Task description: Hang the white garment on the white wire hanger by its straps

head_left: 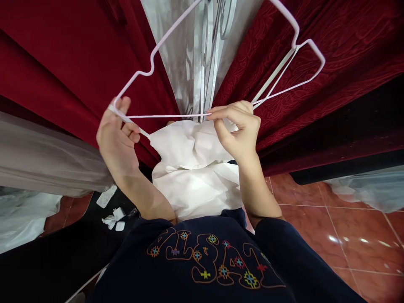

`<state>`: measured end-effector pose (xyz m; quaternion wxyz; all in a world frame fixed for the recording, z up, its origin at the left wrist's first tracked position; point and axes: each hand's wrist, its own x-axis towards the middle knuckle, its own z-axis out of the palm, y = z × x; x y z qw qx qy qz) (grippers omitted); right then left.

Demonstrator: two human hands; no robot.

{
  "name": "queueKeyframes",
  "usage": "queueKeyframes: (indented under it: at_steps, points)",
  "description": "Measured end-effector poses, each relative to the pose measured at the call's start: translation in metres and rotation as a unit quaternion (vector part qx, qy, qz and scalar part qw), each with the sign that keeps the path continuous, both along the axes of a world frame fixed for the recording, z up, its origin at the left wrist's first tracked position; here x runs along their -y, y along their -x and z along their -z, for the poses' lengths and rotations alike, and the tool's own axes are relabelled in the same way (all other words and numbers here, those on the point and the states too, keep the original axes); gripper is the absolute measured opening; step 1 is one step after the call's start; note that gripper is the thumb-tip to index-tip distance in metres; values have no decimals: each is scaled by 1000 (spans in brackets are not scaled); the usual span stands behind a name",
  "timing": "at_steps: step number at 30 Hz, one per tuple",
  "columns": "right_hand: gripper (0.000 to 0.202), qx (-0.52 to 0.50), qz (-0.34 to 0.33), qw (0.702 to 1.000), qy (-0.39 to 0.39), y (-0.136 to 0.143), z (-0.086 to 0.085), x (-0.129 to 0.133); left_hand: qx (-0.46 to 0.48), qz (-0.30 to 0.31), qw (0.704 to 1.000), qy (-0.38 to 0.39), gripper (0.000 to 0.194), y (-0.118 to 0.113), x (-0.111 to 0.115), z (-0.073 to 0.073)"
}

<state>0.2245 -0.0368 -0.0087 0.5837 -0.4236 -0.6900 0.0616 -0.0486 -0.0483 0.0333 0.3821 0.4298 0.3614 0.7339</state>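
Note:
A pale pink hanger (167, 116) spans the space between my hands, its notched shoulders at the upper left and upper right. My left hand (116, 130) holds a white strap (143, 133) at the hanger's left corner, fingers curled. My right hand (236, 126) pinches the hanger's lower bar near its middle. From the straps hangs a white garment (195, 168), gathered in folds between my forearms. Another thin white strap (277, 75) is looped over the hanger's right notch and runs down behind my right hand.
Dark red curtains (78, 54) hang on both sides, with white metal bars (208, 63) between them. Grey sheer fabric (47, 151) is at left. A white charger (119, 213) and small items lie on a black surface at lower left. Red tiles (303, 227) cover the floor.

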Motion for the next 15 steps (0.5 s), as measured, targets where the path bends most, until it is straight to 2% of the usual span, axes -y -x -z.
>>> queueKeyframes:
  at_steps: [3,5,8,10,13,15]
  points:
    - [23,5,-13,1000,0,5,0,1,-32,100,994,9,36,-17,-4,10]
    - [22,8,-9,1000,4,9,-3,4,-49,127,991,2,36,-32,-4,11]
    - [20,-4,0,1000,6,12,-10,9,-60,117,991,1,38,-52,-4,10]
    - [19,-64,8,998,-28,6,-13,9,-54,104,993,-11,38,-57,-4,10]
    - [15,-212,93,964,-130,-16,-13,0,-46,86,995,-23,40,-56,-7,11]
    - [17,-261,145,944,-137,-34,-11,-9,-48,76,996,-14,45,-55,-11,12]
